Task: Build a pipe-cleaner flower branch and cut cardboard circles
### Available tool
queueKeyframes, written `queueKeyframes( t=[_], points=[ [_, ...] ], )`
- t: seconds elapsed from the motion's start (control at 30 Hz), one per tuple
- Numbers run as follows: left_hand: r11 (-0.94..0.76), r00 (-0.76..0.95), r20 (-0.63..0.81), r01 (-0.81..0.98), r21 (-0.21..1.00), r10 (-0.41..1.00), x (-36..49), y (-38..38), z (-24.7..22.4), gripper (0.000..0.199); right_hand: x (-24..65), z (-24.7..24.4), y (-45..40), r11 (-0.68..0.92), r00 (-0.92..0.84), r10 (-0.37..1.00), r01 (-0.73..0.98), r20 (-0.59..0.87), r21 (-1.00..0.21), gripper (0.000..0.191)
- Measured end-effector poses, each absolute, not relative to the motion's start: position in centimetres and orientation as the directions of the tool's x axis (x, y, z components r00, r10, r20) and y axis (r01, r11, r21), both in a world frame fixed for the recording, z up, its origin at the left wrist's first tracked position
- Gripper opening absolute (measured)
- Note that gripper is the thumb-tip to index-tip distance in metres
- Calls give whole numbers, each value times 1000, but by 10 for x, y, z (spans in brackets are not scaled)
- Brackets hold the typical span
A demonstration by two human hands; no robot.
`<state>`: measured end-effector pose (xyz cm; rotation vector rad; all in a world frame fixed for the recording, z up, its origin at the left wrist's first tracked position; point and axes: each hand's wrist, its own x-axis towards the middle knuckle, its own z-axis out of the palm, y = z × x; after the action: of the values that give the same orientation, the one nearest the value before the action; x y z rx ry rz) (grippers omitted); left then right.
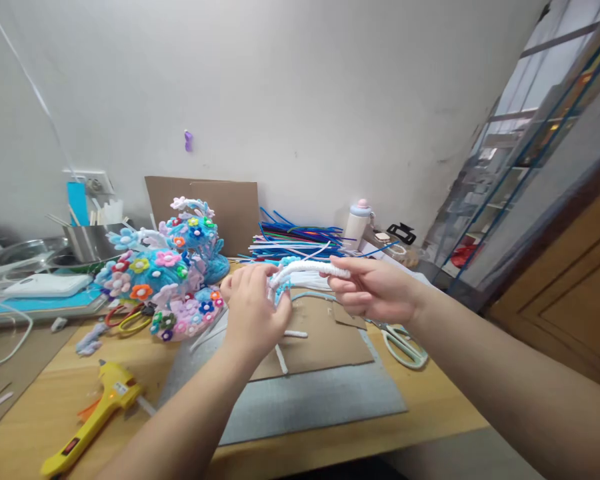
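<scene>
A thick white coil of wrapped pipe cleaner (307, 265) arches between my two hands above the table. My left hand (254, 303) is closed around its left end, where a light-blue fuzzy piece (284, 288) shows behind the fingers. My right hand (373, 287) pinches the other end between thumb and fingers. Below my left hand, short white pipe cleaner ends (281, 359) stick out over a cardboard sheet (325, 340). Whether they join the piece in my hand is hidden by the palm.
Fuzzy flower-covered baskets (167, 267) stand at left, near a yellow hot glue gun (105, 407). Loose pipe cleaners (300, 240) lie at the back, beside a white bottle (359, 223). Pale green scissors (405, 347) are at right. A grey mat (320, 407) lies under the cardboard.
</scene>
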<state>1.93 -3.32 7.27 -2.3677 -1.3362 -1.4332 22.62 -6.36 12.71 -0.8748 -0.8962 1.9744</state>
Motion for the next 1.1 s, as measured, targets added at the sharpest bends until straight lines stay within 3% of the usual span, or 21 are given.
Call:
queueKeyframes(
  t=[0.13, 0.2, 0.27, 0.33, 0.43, 0.53, 0.83, 1.1],
  points=[
    [-617, 171, 801, 733, 285, 573, 24, -28, 74, 7, 213, 124, -81, -382, -476, 858, -344, -192, -858, 24],
    [-628, 184, 818, 736, 252, 545, 23, -26, 77, 5, 209, 113, -83, -328, -472, 866, -290, -164, -899, 30],
    [-628, 192, 824, 743, 234, 534, 21, -25, 81, 5, 204, 92, -79, -212, -357, 922, -136, -152, -968, 41],
    [-628, 208, 816, 745, 226, 540, 19, -24, 85, 5, 195, 63, -70, -56, -123, 989, 166, -77, -985, 38],
    [-631, 241, 797, 746, 213, 554, 20, -23, 91, 6, 176, 13, -52, 7, -5, 1000, 338, 6, -941, 15],
    [-625, 266, 783, 756, 192, 562, 24, -24, 95, 7, 154, -27, -38, 34, 93, 992, 468, 88, -883, 7],
    [-616, 277, 782, 769, 168, 559, 24, -28, 96, 7, 121, -57, -29, 42, 100, 984, 684, 150, -729, 11],
    [-630, 301, 852, 775, 42, 427, 30, -32, 89, 18, 115, -58, -36, -36, 157, 975, 808, 155, -588, 16]
  ],
)
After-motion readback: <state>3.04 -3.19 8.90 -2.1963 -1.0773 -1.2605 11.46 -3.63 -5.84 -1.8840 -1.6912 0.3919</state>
